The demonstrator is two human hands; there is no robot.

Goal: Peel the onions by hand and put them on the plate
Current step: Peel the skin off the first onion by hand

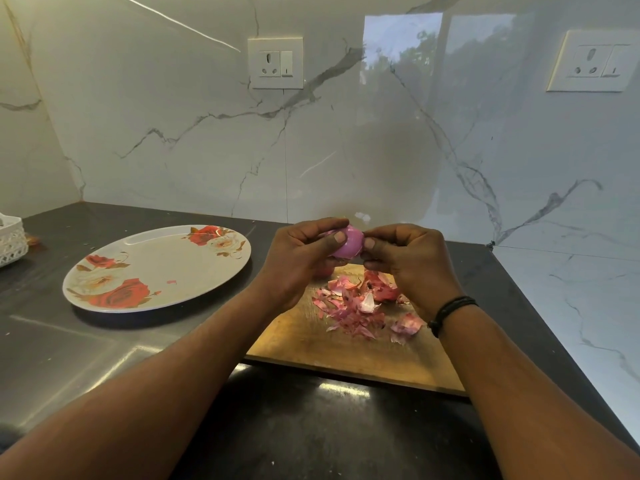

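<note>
A small pink-purple onion (347,244) is held up above the wooden cutting board (349,355). My left hand (300,259) grips it from the left, thumb across its front. My right hand (405,261) pinches its right end with thumb and fingertips. Below them, a heap of pink onion skins (356,308) lies on the board. A reddish onion (381,289) sits among the skins, partly hidden by my right hand. The oval plate (156,268) with red rose prints lies to the left on the dark counter; only a tiny pink scrap lies on it.
A white lattice basket (10,242) stands at the far left counter edge. Marble-look walls close the counter at the back and right, with two wall sockets (275,63). The dark counter (86,351) stretches in front of the plate and board.
</note>
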